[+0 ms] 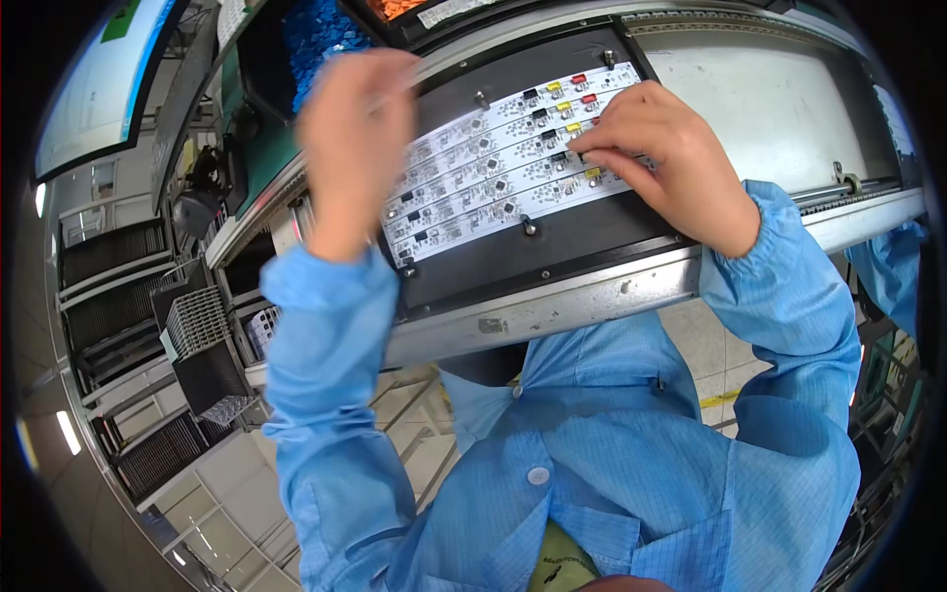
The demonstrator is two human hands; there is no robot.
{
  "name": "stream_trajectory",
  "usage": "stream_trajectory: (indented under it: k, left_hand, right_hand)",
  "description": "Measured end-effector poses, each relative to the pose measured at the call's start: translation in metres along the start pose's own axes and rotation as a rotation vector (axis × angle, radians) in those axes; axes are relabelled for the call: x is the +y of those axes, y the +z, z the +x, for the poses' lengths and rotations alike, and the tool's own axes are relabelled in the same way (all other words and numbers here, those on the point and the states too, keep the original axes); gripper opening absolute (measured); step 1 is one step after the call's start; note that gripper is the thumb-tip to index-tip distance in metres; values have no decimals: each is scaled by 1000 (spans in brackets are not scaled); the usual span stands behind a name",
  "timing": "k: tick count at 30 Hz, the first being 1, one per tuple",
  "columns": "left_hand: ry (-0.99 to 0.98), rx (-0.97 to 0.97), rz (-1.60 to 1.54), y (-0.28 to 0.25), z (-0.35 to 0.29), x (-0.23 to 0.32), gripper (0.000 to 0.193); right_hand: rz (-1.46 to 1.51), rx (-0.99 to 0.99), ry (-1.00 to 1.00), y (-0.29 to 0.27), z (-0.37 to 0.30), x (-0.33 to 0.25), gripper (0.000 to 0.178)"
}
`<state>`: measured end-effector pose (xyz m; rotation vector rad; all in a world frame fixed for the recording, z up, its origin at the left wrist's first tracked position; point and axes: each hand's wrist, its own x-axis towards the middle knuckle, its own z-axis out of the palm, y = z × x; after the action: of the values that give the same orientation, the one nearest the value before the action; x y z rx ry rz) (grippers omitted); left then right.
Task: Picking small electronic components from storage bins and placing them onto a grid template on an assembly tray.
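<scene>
A panel of white circuit board strips (456,150) lies in a black carrier plate (592,229). Small black, yellow (574,128) and red connectors (579,79) stand along the right part of the strips. Over that part my right hand (666,148) bends down, thumb and index finger pinched close to the board. Whatever is between those fingertips is too small and covered to name. My left hand (357,133) is raised above the panel's left end, smeared by motion, so its fingers cannot be read. It hides some of the strips.
A bin of small blue parts (321,39) stands behind my left hand, with orange parts (397,8) beside it. A metal rail (513,318) edges the near side. A screen (94,89) is at far left, above racks with black trays (113,252). Pegs (530,226) rise from the carrier.
</scene>
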<state>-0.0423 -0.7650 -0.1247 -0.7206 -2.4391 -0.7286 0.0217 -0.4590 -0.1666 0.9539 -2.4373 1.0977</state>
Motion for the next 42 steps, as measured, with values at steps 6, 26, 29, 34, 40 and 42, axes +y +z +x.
stream_trajectory:
  k: [6,26,29,34,40,42]
  left_hand:
    - [-171,-362,902,-19,71,-108,37]
    - [-166,-48,564,-3,61,-112,19]
    - [-117,65,569,-3,58,-112,19]
    - [-226,36,582,1,60,-96,18]
    - [-75,113,582,-3,57,-107,17]
    - [-32,169,587,-7,57,-114,17]
  right_hand:
    - [-27,-46,38,6,-8,-19,19]
    - [-196,-61,29,15,3,-19,16]
    - [-193,-46,40,14,4,-20,15]
    - [-175,-52,45,15,-1,-16,20]
    - [-213,-111,32,10,2,-18,21]
    - [-238,-134,9,8,5,-22,21]
